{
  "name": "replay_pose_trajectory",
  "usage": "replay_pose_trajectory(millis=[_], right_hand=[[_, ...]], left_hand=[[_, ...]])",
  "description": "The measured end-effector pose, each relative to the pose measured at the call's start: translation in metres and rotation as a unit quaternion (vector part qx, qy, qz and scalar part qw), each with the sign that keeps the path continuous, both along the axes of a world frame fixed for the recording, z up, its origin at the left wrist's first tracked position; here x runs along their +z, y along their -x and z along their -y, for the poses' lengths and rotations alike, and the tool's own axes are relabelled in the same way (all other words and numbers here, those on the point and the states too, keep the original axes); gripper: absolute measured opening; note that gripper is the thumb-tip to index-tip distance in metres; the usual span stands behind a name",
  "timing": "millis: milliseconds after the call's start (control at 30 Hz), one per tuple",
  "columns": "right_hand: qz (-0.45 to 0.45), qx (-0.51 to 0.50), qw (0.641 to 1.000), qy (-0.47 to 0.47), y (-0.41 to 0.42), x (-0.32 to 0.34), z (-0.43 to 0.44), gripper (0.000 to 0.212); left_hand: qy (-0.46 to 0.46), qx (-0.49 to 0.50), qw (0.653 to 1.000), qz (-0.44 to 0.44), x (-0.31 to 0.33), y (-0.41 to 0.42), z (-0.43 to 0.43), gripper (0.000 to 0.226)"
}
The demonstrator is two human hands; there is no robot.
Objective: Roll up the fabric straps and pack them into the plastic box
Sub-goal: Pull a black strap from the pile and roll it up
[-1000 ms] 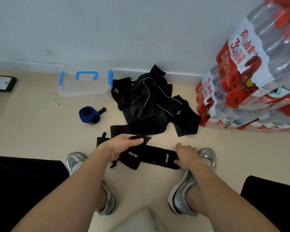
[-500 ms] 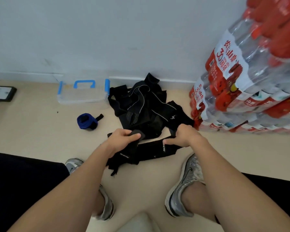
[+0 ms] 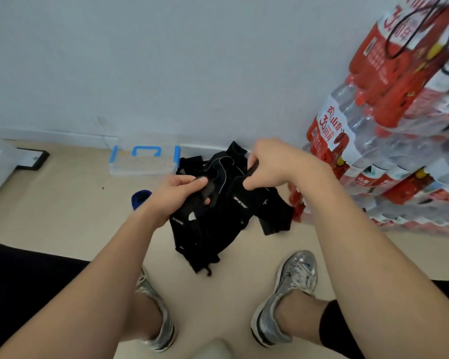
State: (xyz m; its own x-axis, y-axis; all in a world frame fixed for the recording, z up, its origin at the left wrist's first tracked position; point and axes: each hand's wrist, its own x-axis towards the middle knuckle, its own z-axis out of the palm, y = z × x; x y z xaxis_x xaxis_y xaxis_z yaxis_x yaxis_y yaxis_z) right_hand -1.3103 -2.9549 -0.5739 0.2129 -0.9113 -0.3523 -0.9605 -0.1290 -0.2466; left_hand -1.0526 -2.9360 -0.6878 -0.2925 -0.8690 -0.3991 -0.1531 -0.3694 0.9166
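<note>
A black fabric strap (image 3: 213, 224) with white lettering hangs in the air between both hands, folded and drooping toward the floor. My left hand (image 3: 176, 195) pinches its left end and my right hand (image 3: 272, 164) grips its right end, higher up. Behind it a pile of black straps (image 3: 272, 216) lies on the floor against the wall, partly hidden by the held strap. A rolled blue strap (image 3: 139, 199) sits on the floor, mostly hidden by my left wrist. The clear plastic box (image 3: 143, 165) with blue latches stands at the wall, lid on.
Shrink-wrapped packs of water bottles (image 3: 389, 156) are stacked at the right against the wall. My two feet in silver shoes (image 3: 290, 288) rest on the beige floor below the strap. A dark flat object (image 3: 33, 159) lies at the far left.
Both hands have lifted the black strap off the floor and brought its ends closer together, the right hand rising higher. The view has tilted up.
</note>
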Motion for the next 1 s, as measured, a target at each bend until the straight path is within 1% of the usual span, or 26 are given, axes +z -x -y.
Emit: replay_pose_trajectory(millis=[67, 133, 167, 200, 233, 300, 333, 367, 400, 467, 500, 600, 633, 700, 767, 800, 867, 933, 967, 1000], right_hand=[[0.084, -0.019, 0.995, 0.058, -0.003, 0.023, 0.002, 0.034], [0.219, -0.06, 0.971, 0.077, -0.002, 0.038, 0.003, 0.029], [0.299, -0.084, 0.948, 0.071, -0.002, 0.042, 0.004, 0.022], [0.381, -0.107, 0.917, 0.056, -0.001, 0.046, 0.004, 0.016], [0.451, -0.128, 0.882, 0.04, 0.0, 0.047, 0.005, 0.015], [0.558, -0.159, 0.815, 0.015, 0.001, 0.051, 0.009, 0.013], [0.586, -0.167, 0.793, 0.003, 0.002, 0.055, 0.012, 0.01], [0.59, -0.17, 0.789, -0.006, 0.003, 0.06, 0.015, 0.009], [0.573, -0.171, 0.802, -0.009, 0.005, 0.066, 0.017, 0.012], [0.499, -0.15, 0.853, 0.009, 0.006, 0.08, 0.02, 0.027], [0.473, -0.128, 0.871, 0.02, 0.007, 0.086, 0.021, 0.032], [0.458, -0.053, 0.887, -0.004, 0.004, 0.114, 0.024, 0.041], [0.437, -0.033, 0.899, -0.007, 0.002, 0.123, 0.026, 0.039], [0.354, -0.008, 0.935, 0.024, -0.003, 0.137, 0.035, 0.026], [0.278, 0.002, 0.959, 0.059, -0.011, 0.141, 0.045, 0.028], [0.271, 0.003, 0.961, 0.059, -0.015, 0.14, 0.048, 0.029], [0.296, -0.005, 0.954, 0.046, -0.02, 0.134, 0.055, 0.028], [0.327, -0.034, 0.942, 0.063, -0.024, 0.127, 0.065, 0.026], [0.347, -0.054, 0.934, 0.072, -0.026, 0.126, 0.071, 0.026], [0.374, -0.074, 0.921, 0.075, -0.027, 0.125, 0.078, 0.025]], left_hand=[[0.02, 0.035, 0.997, -0.064, 0.03, 0.005, 0.007, 0.029], [0.045, 0.068, 0.989, -0.12, 0.061, 0.008, 0.014, 0.025], [0.063, 0.086, 0.985, -0.133, 0.076, 0.008, 0.019, 0.022], [0.084, 0.103, 0.982, -0.134, 0.092, 0.009, 0.023, 0.018], [0.107, 0.118, 0.979, -0.126, 0.107, 0.01, 0.027, 0.015], [0.15, 0.144, 0.972, -0.113, 0.132, 0.014, 0.036, 0.016], [0.164, 0.158, 0.967, -0.114, 0.143, 0.017, 0.04, 0.018], [0.172, 0.17, 0.963, -0.119, 0.154, 0.02, 0.045, 0.021], [0.174, 0.179, 0.96, -0.124, 0.163, 0.024, 0.049, 0.023], [0.168, 0.182, 0.961, -0.126, 0.181, 0.033, 0.059, 0.024], [0.162, 0.179, 0.962, -0.125, 0.19, 0.037, 0.063, 0.024], [0.153, 0.192, 0.962, -0.122, 0.215, 0.05, 0.079, 0.024], [0.149, 0.202, 0.961, -0.118, 0.223, 0.053, 0.086, 0.024], [0.127, 0.216, 0.962, -0.108, 0.238, 0.056, 0.1, 0.025], [0.086, 0.213, 0.967, -0.111, 0.25, 0.056, 0.114, 0.023], [0.073, 0.208, 0.969, -0.112, 0.255, 0.055, 0.121, 0.022], [0.075, 0.208, 0.969, -0.113, 0.259, 0.051, 0.133, 0.019], [0.087, 0.209, 0.964, -0.137, 0.256, 0.045, 0.14, 0.019], [0.083, 0.196, 0.964, -0.16, 0.253, 0.042, 0.141, 0.024], [0.069, 0.17, 0.967, -0.176, 0.247, 0.038, 0.143, 0.034]])
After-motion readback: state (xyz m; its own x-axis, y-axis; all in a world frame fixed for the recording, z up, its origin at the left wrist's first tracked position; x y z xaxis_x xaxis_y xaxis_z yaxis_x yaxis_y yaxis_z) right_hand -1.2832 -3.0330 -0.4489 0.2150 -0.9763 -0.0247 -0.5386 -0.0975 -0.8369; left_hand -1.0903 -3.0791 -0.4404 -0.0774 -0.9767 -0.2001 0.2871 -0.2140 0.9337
